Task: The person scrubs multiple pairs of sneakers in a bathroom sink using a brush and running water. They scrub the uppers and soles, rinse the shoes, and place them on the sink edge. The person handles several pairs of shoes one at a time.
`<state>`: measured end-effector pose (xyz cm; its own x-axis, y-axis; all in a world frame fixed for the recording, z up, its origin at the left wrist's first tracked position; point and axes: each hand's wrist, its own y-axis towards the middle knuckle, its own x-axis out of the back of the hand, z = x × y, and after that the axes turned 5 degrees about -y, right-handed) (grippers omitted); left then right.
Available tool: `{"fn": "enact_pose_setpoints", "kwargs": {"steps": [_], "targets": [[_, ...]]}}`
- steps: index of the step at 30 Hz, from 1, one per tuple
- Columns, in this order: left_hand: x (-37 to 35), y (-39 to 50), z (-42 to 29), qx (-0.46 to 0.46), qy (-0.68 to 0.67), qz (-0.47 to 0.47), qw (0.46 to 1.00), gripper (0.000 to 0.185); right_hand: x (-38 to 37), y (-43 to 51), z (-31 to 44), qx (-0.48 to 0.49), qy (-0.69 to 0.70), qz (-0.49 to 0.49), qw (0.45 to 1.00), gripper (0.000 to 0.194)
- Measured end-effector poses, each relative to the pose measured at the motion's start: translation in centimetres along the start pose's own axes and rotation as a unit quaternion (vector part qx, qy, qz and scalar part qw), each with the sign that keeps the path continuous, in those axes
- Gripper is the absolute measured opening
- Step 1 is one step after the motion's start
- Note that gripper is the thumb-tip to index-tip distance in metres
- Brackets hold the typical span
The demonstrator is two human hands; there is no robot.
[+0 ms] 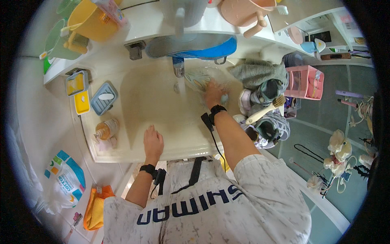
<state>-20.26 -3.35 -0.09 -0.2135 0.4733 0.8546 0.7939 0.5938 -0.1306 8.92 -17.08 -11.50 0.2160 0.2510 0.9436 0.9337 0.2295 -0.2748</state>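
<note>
My right hand [215, 93] is down in the water of a cream washbasin [146, 100], gripping a pale green, wet, patterned item [198, 80] that looks like a shoe insole. Water and the hand itself hide part of it, and my fingertips are hard to see. From the faucet [179, 67] a stream runs down just left of this item. My left hand [153, 143] hovers over the basin's front part with nothing in it. To the right of my right forearm, a pair of grey sneakers [268, 126] sits on the basin's side, a pale-handled brush [262, 113] lying across them.
A grey towel [262, 73] lies behind the sneakers. On the left ledge are a blue soap dish [104, 98], a yellow soap dish [82, 102] and a pump bottle [107, 129]. A shelf [143, 26] with several cups overhangs the back. A pink drawer box [304, 82] stands right.
</note>
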Motion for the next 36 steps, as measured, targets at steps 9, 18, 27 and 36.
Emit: {"fn": "enact_pose_setpoints", "kwargs": {"steps": [9, 18, 27, 36], "targets": [[0.2, -0.9, 0.5, 0.000, -0.007, 0.019, 1.000, 0.021, 6.4, -3.5, -2.7, -0.018, 0.190, 0.089, 0.977, 0.057], [-0.7, -1.3, 2.1, -0.074, -0.051, -0.017, 0.996, 0.026, 14.3, -17.2, -4.5, -0.113, 0.500, -0.106, 0.852, 0.065], [4.4, 8.9, -6.1, 0.303, -0.710, 0.278, 0.572, 0.058, 18.9, -20.5, -2.7, 0.103, 0.621, -0.079, 0.773, 0.072], [11.6, 7.2, -8.1, 0.164, -0.816, 0.265, 0.487, 0.046, 25.4, -19.7, -1.5, 0.337, 0.448, -0.096, 0.823, 0.080]]}}
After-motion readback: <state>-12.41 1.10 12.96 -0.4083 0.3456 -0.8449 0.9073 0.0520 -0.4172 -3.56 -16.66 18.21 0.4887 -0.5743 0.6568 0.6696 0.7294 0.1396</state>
